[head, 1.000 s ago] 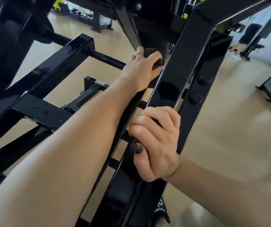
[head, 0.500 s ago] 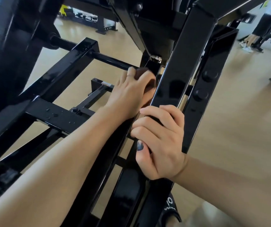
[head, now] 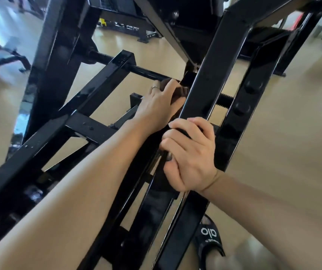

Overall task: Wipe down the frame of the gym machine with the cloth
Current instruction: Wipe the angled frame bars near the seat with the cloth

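Behind the frame [head: 212, 75], left hand [head: 156, 106] grips half-hidden cloth [head: 181, 91]; right hand [head: 191, 154] clasps frame.

The only writing that could be read was the white lettering "alo" on the strap of a black slipper [head: 210, 243], seen upside down, below the right hand [head: 190, 154] and nearer the person. A smaller white line sat under that lettering, too blurred to make out. Nothing legible showed on the black frame [head: 211, 75] beyond that hand.
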Demonstrator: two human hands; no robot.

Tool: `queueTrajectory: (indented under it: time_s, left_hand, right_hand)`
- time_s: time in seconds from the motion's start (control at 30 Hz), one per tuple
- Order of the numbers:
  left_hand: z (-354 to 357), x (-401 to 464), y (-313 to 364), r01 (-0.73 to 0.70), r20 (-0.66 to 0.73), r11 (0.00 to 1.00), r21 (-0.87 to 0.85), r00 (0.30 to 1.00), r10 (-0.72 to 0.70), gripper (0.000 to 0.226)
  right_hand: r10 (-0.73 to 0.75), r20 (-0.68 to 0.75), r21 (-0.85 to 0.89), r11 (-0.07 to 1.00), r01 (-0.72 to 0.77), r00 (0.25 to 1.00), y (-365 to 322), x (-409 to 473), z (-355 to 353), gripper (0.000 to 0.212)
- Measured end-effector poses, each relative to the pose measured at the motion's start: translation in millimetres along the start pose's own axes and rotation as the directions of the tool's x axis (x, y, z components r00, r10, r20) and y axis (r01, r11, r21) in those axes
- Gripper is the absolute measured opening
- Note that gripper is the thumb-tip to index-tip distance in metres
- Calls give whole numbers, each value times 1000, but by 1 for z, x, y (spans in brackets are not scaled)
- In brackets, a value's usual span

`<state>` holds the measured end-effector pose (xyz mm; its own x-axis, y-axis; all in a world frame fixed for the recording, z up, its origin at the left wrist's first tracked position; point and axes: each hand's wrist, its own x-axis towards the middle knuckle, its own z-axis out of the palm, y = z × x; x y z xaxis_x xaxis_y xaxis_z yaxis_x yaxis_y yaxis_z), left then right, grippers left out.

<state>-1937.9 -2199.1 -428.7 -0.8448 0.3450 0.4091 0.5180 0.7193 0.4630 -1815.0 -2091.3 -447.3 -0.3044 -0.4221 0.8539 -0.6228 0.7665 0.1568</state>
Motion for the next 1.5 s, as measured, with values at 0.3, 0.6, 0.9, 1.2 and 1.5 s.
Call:
queueTrajectory:
  time_s: [0.3, 0.6, 0.9, 1.2, 1.5]
  left_hand:
    - [-41, -173, -14, 122, -52, 975, 185, 992, -115, 37]
    - [-43, -173, -15, 101, -71, 952, 290, 994, -84, 37]
    - [-71, -98, -90, 454, -254, 850, 266, 884, -393, 35]
    - [-41, -142, -33, 196, -130, 962, 188, 976, -174, 30]
    - [-43, -137, -42, 409, -271, 908, 89, 888, -373, 32]
  right_hand:
    - [15, 20, -47, 999, -14, 1000, -1, -3, 1, 40]
    - [2, -7, -48, 999, -3, 1000, 0, -6, 5, 40]
    - [-45, -52, -7, 999, 44, 998, 5, -7, 9, 37]
    - [-44, -71, 7, 999, 45, 997, 5, -7, 9, 35]
    - [-11, 27, -42, 999, 12, 1000, 0, -3, 1, 34]
